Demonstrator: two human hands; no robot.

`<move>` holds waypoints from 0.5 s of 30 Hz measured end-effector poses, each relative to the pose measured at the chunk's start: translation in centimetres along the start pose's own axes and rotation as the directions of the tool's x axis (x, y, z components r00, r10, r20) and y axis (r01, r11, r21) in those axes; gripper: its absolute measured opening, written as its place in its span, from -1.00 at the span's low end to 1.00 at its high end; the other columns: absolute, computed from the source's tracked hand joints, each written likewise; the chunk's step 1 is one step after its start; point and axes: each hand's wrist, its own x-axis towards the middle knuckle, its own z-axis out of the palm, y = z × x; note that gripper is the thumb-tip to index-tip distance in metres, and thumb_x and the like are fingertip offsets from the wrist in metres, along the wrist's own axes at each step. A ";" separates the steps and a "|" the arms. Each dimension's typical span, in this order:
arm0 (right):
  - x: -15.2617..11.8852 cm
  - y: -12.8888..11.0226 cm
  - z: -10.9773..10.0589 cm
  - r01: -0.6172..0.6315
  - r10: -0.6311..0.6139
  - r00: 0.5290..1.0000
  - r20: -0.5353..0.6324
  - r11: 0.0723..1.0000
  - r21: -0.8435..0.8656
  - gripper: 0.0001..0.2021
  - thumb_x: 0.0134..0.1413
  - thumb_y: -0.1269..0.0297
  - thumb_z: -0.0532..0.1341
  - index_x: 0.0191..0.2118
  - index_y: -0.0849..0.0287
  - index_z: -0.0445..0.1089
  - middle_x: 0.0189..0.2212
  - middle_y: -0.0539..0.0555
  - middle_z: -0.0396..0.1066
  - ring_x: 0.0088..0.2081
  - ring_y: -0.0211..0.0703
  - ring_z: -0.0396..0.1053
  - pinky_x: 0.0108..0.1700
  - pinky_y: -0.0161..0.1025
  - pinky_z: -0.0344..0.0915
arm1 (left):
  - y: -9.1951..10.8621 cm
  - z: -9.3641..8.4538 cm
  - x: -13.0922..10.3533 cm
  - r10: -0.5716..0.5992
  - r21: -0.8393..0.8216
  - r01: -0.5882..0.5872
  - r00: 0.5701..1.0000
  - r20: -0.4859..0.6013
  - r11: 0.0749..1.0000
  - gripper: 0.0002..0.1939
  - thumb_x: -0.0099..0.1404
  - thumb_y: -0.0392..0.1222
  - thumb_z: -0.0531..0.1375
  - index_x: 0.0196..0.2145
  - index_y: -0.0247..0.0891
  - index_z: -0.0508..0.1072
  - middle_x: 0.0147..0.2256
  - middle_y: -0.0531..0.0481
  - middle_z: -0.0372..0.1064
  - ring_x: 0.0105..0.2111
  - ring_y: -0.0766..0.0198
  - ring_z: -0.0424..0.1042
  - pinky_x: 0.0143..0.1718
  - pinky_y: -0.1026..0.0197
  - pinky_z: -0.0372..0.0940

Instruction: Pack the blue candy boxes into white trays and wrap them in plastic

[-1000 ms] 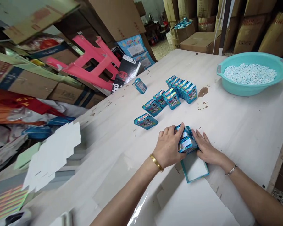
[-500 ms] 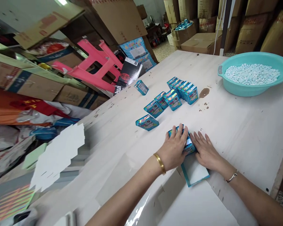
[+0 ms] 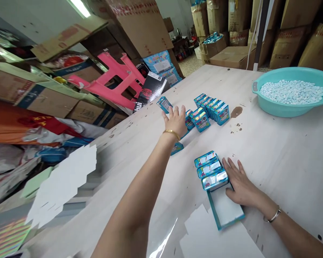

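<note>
My left hand [image 3: 174,122] reaches over the table with fingers spread. It is nearest a lone blue candy box [image 3: 164,104] and covers part of a line of blue candy boxes [image 3: 200,120]. Beneath its wrist, another candy box [image 3: 177,148] is partly hidden. Several small blue boxes [image 3: 208,166] stand side by side at the far end of a shallow open tray box [image 3: 226,211], whose near part shows a bare white bottom. My right hand [image 3: 239,182] rests with its fingers extended along the right side of that tray.
A turquoise basin [image 3: 285,110] of pale tablets stands at the right. White card sheets [image 3: 218,240] lie below the tray, and a stack of white card [image 3: 61,186] is at left. A pink stool [image 3: 110,77] and cartons [image 3: 288,46] surround the table [image 3: 280,150].
My left hand has left the boxes in the tray and moved up and left to the standing candy boxes. My right hand stays at the tray's side. The view has shifted slightly.
</note>
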 end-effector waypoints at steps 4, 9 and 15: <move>-0.1 -0.1 0.4 0.007 -0.008 1.000 -0.023 0.999 -0.053 0.03 -0.12 0.47 0.04 0.41 0.25 -0.63 0.43 0.10 -0.41 0.43 0.04 -0.52 0.40 0.28 -0.37 | -2.2 2.3 6.5 0.000 0.100 -0.018 0.984 0.181 0.995 -0.30 0.17 -0.44 0.04 0.30 -0.36 0.16 0.07 -0.33 0.39 0.20 -0.13 0.25 0.29 -0.38 -0.31; 0.0 -0.4 0.4 0.009 -0.011 0.999 -0.034 0.998 -0.062 0.04 -0.12 0.47 0.04 0.40 0.22 -0.66 0.43 0.07 -0.41 0.43 0.04 -0.51 0.40 0.27 -0.35 | -3.1 3.5 8.8 0.039 0.042 -0.045 0.990 0.133 0.998 -0.56 0.21 -0.30 0.07 0.03 -0.28 0.48 -0.03 -0.22 0.48 0.03 -0.02 0.41 0.15 0.03 0.18; -0.1 -0.6 0.1 0.008 -0.009 1.000 -0.026 0.999 -0.044 0.05 -0.13 0.47 0.04 0.40 0.23 -0.68 0.43 0.07 -0.40 0.43 0.05 -0.50 0.39 0.30 -0.34 | -2.8 3.1 9.9 0.093 -0.256 -0.058 0.988 0.127 0.965 -0.55 0.27 -0.22 -0.01 0.04 -0.24 0.49 0.04 -0.06 0.46 0.05 0.12 0.41 0.07 0.24 0.24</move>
